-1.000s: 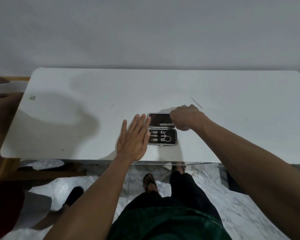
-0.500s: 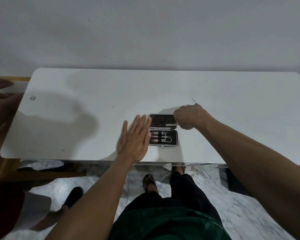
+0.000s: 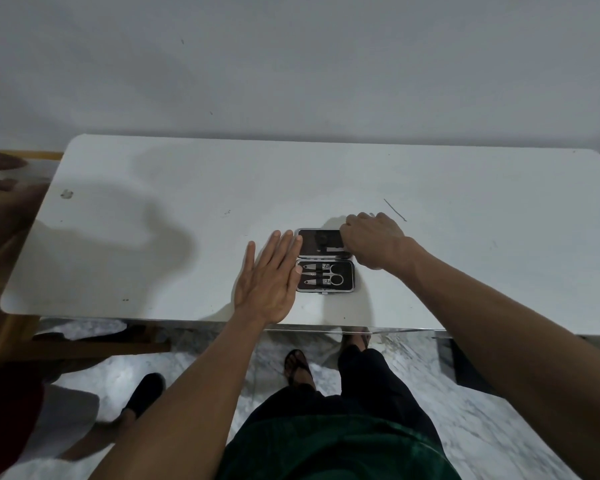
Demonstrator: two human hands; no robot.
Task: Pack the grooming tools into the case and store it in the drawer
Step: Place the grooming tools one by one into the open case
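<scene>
A small black grooming case (image 3: pixel 326 261) lies open near the front edge of the white table (image 3: pixel 153 254). Its near half (image 3: pixel 347 280) holds scissors and two other slim metal tools under straps. My left hand (image 3: pixel 271 282) lies flat on the table with fingers apart, its fingertips against the case's left edge. My right hand (image 3: pixel 371 239) is closed over the right end of the far half, pinching a slim flat metal tool (image 3: pixel 336 250) that lies across that half. A thin metal pick (image 3: pixel 395 209) rests loose on the table behind my right hand.
Another person stands at the left: a blurred hand (image 3: pixel 0 188) beside the table's left end and a foot in a black shoe (image 3: pixel 146 389) on the marble floor. Wooden furniture (image 3: pixel 11 337) sits under the left end. A wall rises right behind the table.
My right hand drew slightly right with the slim tool, then came back left over the far half of the case. My left hand stayed in place.
</scene>
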